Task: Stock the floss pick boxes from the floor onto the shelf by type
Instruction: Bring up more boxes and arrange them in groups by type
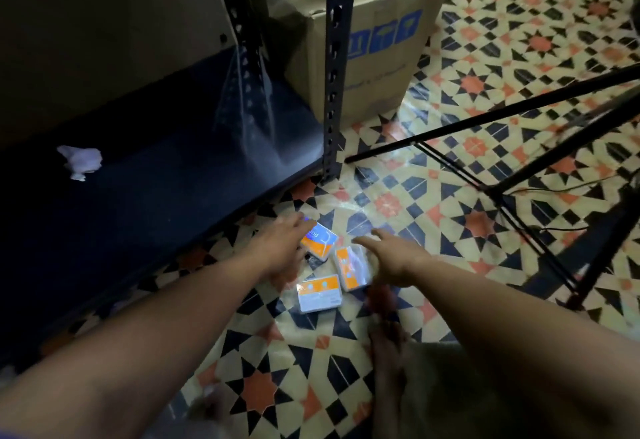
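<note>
Down low, the shelf (166, 192) stands left of the floor (450, 230), where three boxes (319, 293) lie clustered near its edge. Both hands are spread, holding nothing: the left hand (280, 248) is at the far box (320, 240), the right hand (398, 262) hovers over the middle one. Best to grip each squarely and check labels before shelving.

Floss pick boxes (319, 293): clear film wrap, glossy, strong glare on the right-hand one.
Shelf board (156, 189): dark, smooth, semi-gloss, mirrors the upright (335, 67).
Upright: dark painted metal, perforated, matt.
Carton (377, 57): brown cardboard, matt, creased.
Floor tiles (450, 92): smooth, glossy sheen.
White wad (81, 161): crumpled, paper or thin plastic, can't tell which.
Tripod legs (502, 106): black, matt.
</note>
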